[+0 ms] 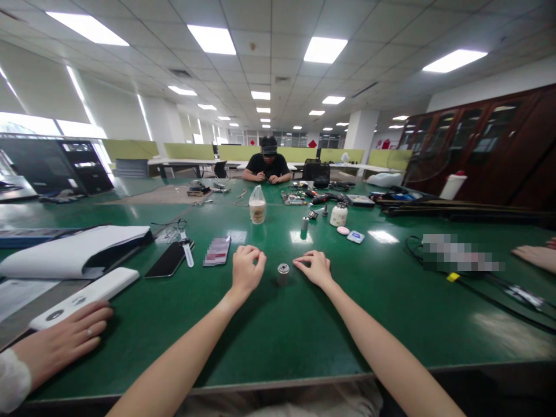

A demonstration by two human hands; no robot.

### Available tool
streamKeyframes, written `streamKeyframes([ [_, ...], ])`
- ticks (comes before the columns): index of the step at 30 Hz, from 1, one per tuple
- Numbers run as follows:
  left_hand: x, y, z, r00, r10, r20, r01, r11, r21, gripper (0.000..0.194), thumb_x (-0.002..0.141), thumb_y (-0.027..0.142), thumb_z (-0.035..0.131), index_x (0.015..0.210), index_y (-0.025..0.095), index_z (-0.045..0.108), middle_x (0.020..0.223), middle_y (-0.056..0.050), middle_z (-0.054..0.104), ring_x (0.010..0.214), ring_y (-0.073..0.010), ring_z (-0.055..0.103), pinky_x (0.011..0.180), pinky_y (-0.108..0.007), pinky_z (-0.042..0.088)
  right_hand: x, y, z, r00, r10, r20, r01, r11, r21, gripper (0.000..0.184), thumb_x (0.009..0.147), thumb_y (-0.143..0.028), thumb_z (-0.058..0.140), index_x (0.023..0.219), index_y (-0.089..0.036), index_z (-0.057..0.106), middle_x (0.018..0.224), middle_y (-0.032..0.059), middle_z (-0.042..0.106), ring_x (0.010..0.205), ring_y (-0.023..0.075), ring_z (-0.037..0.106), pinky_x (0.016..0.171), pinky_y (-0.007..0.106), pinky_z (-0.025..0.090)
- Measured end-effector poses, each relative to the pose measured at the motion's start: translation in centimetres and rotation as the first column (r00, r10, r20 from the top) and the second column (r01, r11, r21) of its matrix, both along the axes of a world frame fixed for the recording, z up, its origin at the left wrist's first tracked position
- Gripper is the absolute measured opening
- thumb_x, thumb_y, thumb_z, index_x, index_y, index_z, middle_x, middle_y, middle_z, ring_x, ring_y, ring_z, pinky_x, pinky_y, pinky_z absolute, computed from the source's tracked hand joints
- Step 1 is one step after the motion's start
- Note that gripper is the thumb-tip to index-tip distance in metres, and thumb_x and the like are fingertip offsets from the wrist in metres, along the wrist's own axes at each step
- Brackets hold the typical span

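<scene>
A small silver metal cylinder, like a small motor (283,274), stands upright on the green table between my two hands. To its left is my left hand (248,269), fingers curled and thumb tip against the index finger; anything inside is hidden. On the other side, my right hand (315,268) has its thumb and fingertips pinched together, pointing at the cylinder but apart from it; whatever they hold, if anything, is too small to see. Farther back stands a second metal cylinder (304,225), with small dark metal parts (313,215) behind it.
Around the middle are a bagged cup (258,211), white jar (339,215), pink disc (343,230) and small blue-white case (356,237). At left lie a phone (165,260) and a co-worker's hand (65,341); another hand (536,255) rests right, near cables (478,289). A person (268,165) sits opposite.
</scene>
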State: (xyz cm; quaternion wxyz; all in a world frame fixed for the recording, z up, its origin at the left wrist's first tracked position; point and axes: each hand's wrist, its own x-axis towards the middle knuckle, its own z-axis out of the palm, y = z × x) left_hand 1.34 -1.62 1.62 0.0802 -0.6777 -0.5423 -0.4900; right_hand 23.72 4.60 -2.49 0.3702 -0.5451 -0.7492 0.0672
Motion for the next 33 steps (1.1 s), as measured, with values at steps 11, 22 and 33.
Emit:
streamKeyframes([
  [11,0.3,-0.1,-0.1,0.997,-0.034,-0.065,0.031,0.998,-0.047,0.036,0.089,0.032,0.047,0.057,0.020,0.058,0.072,-0.003,0.064,0.076,-0.0181,0.052,0.074,-0.032,0.039,-2.5,-4.3,3.7,0.962,0.270,-0.030,-0.262,0.953,0.152,0.014,0.083,-0.041,0.063,0.091,-0.036,0.074,0.104,0.0028,0.063,0.101,0.0210,0.052,0.090,0.040,0.037],
  [22,1.1,-0.2,-0.6,0.963,-0.265,-0.048,0.261,0.962,-0.080,0.019,0.083,0.040,0.062,0.092,0.027,0.072,0.092,-0.003,0.065,0.093,-0.0199,0.053,0.086,-0.035,0.040,-1.8,-3.9,4.3,0.925,0.309,-0.222,-0.271,0.944,0.187,0.031,0.087,-0.018,0.043,0.097,-0.027,0.071,0.097,0.0009,0.069,0.092,0.0174,0.058,0.087,0.032,0.038],
  [33,0.8,0.9,-0.9,0.986,-0.151,0.070,0.155,0.987,-0.046,0.019,0.083,0.040,0.062,0.089,0.027,0.075,0.087,-0.003,0.065,0.092,-0.0199,0.053,0.084,-0.034,0.041,-1.6,-4.0,3.6,0.934,0.236,-0.267,-0.209,0.970,0.128,0.029,0.080,-0.023,0.035,0.051,-0.019,0.038,0.048,-0.0035,0.037,0.048,0.0102,0.039,0.052,0.024,0.025],
])
